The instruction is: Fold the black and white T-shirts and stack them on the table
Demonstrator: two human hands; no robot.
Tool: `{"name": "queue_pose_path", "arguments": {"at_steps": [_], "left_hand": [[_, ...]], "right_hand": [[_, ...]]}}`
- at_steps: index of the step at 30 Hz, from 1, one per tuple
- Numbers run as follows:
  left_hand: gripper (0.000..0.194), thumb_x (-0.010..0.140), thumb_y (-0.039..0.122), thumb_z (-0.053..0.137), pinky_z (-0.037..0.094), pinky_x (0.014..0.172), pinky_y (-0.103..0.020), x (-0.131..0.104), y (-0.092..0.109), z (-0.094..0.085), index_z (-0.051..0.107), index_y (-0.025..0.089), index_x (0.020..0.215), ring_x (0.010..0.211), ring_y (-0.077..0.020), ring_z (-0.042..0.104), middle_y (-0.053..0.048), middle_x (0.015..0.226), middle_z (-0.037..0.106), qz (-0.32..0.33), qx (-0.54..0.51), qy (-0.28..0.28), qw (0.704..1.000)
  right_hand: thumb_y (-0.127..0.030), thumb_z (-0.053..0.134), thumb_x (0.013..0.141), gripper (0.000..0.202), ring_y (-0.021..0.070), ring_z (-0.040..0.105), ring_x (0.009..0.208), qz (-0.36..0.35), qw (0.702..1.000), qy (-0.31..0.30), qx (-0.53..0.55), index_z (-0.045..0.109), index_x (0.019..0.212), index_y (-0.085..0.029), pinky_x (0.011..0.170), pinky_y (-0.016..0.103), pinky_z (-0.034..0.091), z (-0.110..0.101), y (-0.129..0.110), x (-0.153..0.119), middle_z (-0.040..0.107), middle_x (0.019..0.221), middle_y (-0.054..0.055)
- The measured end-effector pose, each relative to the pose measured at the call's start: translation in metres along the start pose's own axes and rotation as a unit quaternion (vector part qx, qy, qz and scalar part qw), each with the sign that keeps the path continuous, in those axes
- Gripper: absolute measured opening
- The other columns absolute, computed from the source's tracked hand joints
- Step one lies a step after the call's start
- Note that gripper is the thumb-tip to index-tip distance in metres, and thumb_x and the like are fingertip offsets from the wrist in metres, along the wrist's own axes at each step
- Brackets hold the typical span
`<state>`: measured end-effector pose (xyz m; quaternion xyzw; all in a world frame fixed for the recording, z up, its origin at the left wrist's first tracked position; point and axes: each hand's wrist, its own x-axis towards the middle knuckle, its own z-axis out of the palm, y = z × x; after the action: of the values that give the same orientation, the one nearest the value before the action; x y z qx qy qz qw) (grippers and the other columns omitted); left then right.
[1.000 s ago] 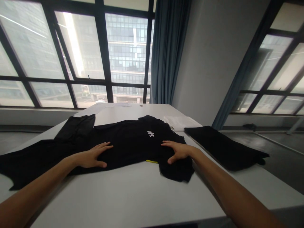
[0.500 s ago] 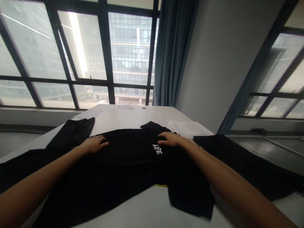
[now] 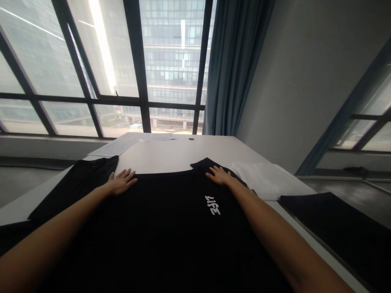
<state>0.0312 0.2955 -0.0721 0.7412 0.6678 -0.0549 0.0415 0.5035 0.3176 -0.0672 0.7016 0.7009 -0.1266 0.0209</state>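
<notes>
A black T-shirt (image 3: 165,219) with white "LIFE" lettering lies spread over the table in front of me, its near part running out of the bottom of the view. My left hand (image 3: 120,182) rests flat on its far left corner, fingers stretched out. On the far right part, close to a sleeve that juts toward the window, my right hand (image 3: 219,175) lies palm down with its fingers apart. Neither hand grips the fabric. My forearms cover parts of the shirt's two sides.
Dark folded cloth (image 3: 76,179) lies to the left of the shirt. At the right are a folded white cloth (image 3: 269,179) and another black cloth (image 3: 339,228). Papers (image 3: 119,143) lie on the far end of the white table (image 3: 207,148), before the window and a blue curtain (image 3: 235,73).
The shirt now lies flatter and reaches further toward me, where bare table showed before. My right hand has moved slightly away from me and spread its fingers. The view has shifted slightly.
</notes>
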Motion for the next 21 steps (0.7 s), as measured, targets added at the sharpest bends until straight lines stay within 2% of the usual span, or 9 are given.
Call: {"name": "queue_pose_path", "arguments": {"at_steps": [5, 7, 9, 12, 14, 16, 18, 21], "left_hand": [[0.069, 0.097, 0.055, 0.016, 0.006, 0.114, -0.064, 0.028, 0.011, -0.007, 0.021, 0.017, 0.155, 0.149, -0.0305, 0.009, -0.012, 0.161, 0.010, 0.020, 0.018, 0.023, 0.999], [0.068, 0.097, 0.053, 0.021, 0.004, 0.114, -0.065, 0.029, 0.019, -0.011, 0.026, 0.016, 0.153, 0.148, -0.0316, 0.010, -0.014, 0.160, 0.013, 0.022, 0.042, 0.061, 0.997], [0.066, 0.097, 0.049, 0.026, 0.001, 0.114, -0.064, 0.018, 0.029, -0.017, 0.030, 0.014, 0.152, 0.148, -0.0317, 0.011, -0.015, 0.160, 0.016, 0.030, 0.069, 0.099, 0.992], [0.061, 0.097, 0.047, 0.030, 0.003, 0.115, -0.062, -0.024, 0.040, -0.024, 0.040, 0.015, 0.148, 0.147, -0.0312, 0.017, -0.014, 0.159, 0.022, 0.071, 0.067, 0.112, 0.989], [0.060, 0.094, 0.053, 0.034, 0.008, 0.116, -0.059, -0.065, 0.042, -0.023, 0.048, 0.020, 0.143, 0.146, -0.0311, 0.024, -0.012, 0.158, 0.028, 0.122, 0.030, 0.097, 0.987], [0.062, 0.090, 0.060, 0.041, 0.014, 0.117, -0.055, -0.109, 0.038, -0.017, 0.052, 0.025, 0.139, 0.143, -0.0308, 0.030, -0.009, 0.157, 0.032, 0.178, -0.017, 0.060, 0.982], [0.065, 0.084, 0.062, 0.050, 0.024, 0.115, -0.049, -0.150, 0.031, -0.011, 0.052, 0.029, 0.139, 0.141, -0.0310, 0.034, -0.007, 0.158, 0.032, 0.220, -0.062, 0.006, 0.973], [0.069, 0.073, 0.054, 0.065, 0.037, 0.109, -0.042, -0.202, 0.020, -0.011, 0.054, 0.030, 0.136, 0.135, -0.0321, 0.042, -0.008, 0.155, 0.036, 0.236, -0.094, -0.050, 0.966]], "right_hand": [[-0.071, 0.018, 0.091, 0.080, 0.0348, 0.005, 0.148, -0.003, 1.000, 0.021, 0.005, 0.019, 0.155, -0.023, 0.112, 0.066, 0.007, -0.001, 0.010, 0.017, 0.007, 0.163, 0.008], [-0.066, 0.016, 0.094, 0.076, 0.0333, 0.010, 0.148, -0.011, 0.998, 0.060, -0.005, 0.023, 0.154, -0.019, 0.114, 0.063, 0.008, 0.001, 0.010, 0.011, 0.014, 0.162, 0.011], [-0.059, 0.022, 0.097, 0.071, 0.0325, 0.016, 0.147, -0.036, 0.993, 0.112, -0.028, 0.029, 0.152, -0.015, 0.116, 0.059, 0.009, 0.002, 0.010, -0.006, 0.023, 0.159, 0.014], [-0.047, 0.039, 0.096, 0.058, 0.0307, 0.031, 0.141, -0.126, 0.978, 0.161, -0.045, 0.044, 0.143, -0.014, 0.116, 0.052, 0.017, 0.000, 0.013, -0.056, 0.040, 0.151, 0.016], [-0.042, 0.046, 0.093, 0.048, 0.0282, 0.046, 0.129, -0.184, 0.969, 0.161, -0.018, 0.056, 0.131, -0.014, 0.111, 0.046, 0.030, -0.004, 0.019, -0.099, 0.052, 0.140, 0.016], [-0.039, 0.050, 0.091, 0.038, 0.0250, 0.057, 0.113, -0.219, 0.965, 0.141, 0.020, 0.065, 0.117, -0.015, 0.101, 0.040, 0.041, -0.007, 0.026, -0.143, 0.061, 0.125, 0.015], [-0.037, 0.053, 0.088, 0.031, 0.0225, 0.062, 0.097, -0.224, 0.966, 0.117, 0.045, 0.069, 0.105, -0.016, 0.091, 0.036, 0.047, -0.011, 0.033, -0.182, 0.067, 0.109, 0.012], [-0.037, 0.055, 0.084, 0.028, 0.0198, 0.063, 0.078, -0.195, 0.976, 0.069, 0.075, 0.070, 0.094, -0.015, 0.075, 0.033, 0.049, -0.016, 0.040, -0.228, 0.070, 0.087, 0.008]]}}
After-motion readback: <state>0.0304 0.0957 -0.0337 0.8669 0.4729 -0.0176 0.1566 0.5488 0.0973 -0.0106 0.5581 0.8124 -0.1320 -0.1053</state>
